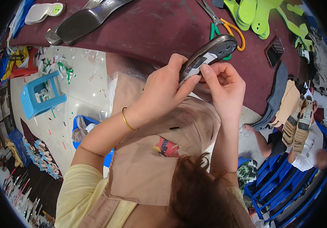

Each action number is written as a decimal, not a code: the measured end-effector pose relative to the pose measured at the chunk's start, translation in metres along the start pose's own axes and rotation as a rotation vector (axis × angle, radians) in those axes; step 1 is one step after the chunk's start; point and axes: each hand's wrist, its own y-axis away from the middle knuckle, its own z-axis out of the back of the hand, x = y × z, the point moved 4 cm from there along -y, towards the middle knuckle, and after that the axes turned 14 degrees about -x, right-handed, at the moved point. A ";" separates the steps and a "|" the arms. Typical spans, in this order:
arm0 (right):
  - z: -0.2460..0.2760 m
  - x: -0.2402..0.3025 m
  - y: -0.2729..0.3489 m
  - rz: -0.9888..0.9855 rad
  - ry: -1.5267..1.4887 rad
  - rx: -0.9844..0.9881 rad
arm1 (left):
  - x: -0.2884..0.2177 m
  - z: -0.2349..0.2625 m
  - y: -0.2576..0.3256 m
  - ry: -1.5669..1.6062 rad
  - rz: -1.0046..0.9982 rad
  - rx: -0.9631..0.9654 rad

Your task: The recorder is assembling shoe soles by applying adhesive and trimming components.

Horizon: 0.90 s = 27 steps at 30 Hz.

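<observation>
Head view: shoe sole point(209, 55) pinched between left hand point(163, 91), right hand point(224, 83).

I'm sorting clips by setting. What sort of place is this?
Probably a shoe-making workshop: both hands hold a dark insole over a maroon worktable with scissors and green cut-out pieces.

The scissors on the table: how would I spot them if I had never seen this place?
Start at the dark red table across the top of the view. Just beyond the dark insole pinched by the left hand and right hand lie the scissors, blades pointing away. One handle loop is orange and the other green, unlike the flat lime-green insoles piled to their right.
</observation>
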 end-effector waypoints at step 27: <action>-0.002 0.026 0.003 0.219 0.278 -0.048 | -0.007 -0.002 0.006 -0.092 -0.135 -0.071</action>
